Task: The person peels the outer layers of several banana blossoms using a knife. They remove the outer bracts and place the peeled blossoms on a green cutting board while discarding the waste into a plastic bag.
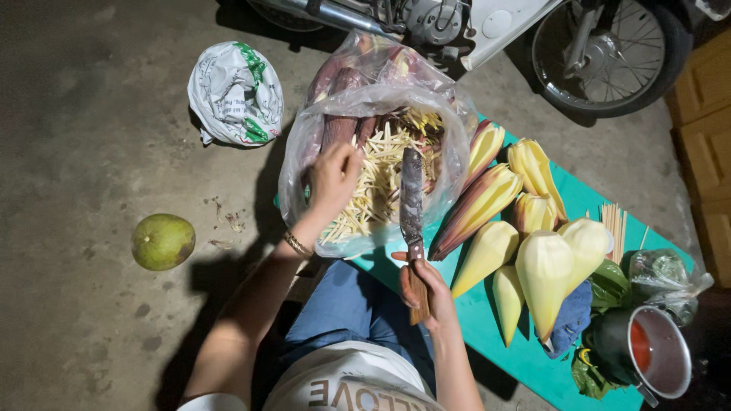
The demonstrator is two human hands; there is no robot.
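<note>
My left hand [333, 176] reaches into a clear plastic bag [304, 144], fingers closed among pale yellow banana-flower strips [381, 164]. Purple outer bracts [339, 114] stand in the bag's far side. My right hand [425, 293] grips the wooden handle of a long knife [411, 202], whose blade points away from me over the bag's opening. Peeled pale-yellow banana blossoms [544, 270] lie to the right on a teal board [487, 327].
A round green fruit [162, 241] lies on the concrete floor at left. A crumpled white bag [234, 93] sits beyond it. A motorbike wheel [609, 49] stands at the top. A metal pot [659, 352], green leaves and thin wooden skewers [613, 224] are at right.
</note>
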